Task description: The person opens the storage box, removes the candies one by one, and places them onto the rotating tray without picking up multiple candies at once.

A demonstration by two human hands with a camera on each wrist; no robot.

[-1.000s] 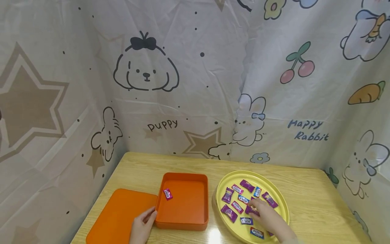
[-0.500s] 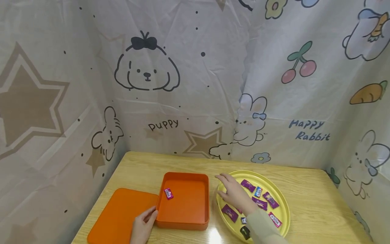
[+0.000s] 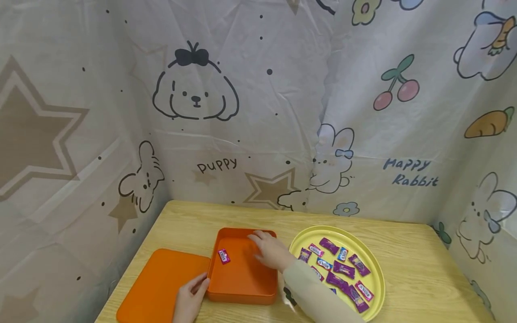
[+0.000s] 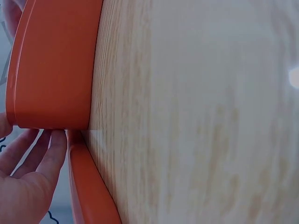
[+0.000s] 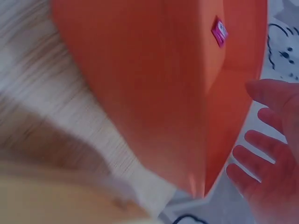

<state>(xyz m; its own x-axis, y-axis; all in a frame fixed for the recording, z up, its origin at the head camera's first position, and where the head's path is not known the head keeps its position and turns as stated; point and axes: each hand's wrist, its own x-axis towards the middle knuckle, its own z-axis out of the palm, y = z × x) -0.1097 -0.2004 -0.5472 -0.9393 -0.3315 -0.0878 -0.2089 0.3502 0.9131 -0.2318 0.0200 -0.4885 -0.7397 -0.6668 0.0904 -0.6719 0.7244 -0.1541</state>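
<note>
My left hand rests its fingertips against the left wall of an orange square box. Its fingers look nearly straight in the left wrist view. Over the right side of that box reaches my right hand, fingers apart. I see nothing between the thumb and fingers in the right wrist view. One pink wrapped candy lies inside the box near its left wall. On the right, a round yellow tray carries several wrapped candies, such as a purple one; my right sleeve hides part of them.
An orange lid-like panel lies on the wooden table, left of the box. A printed cloth with cartoon animals hangs behind the table and along both sides.
My right hand has moved left from among the candies, across the tray's left rim and over the orange box. The left hand stays at the box's wall.
</note>
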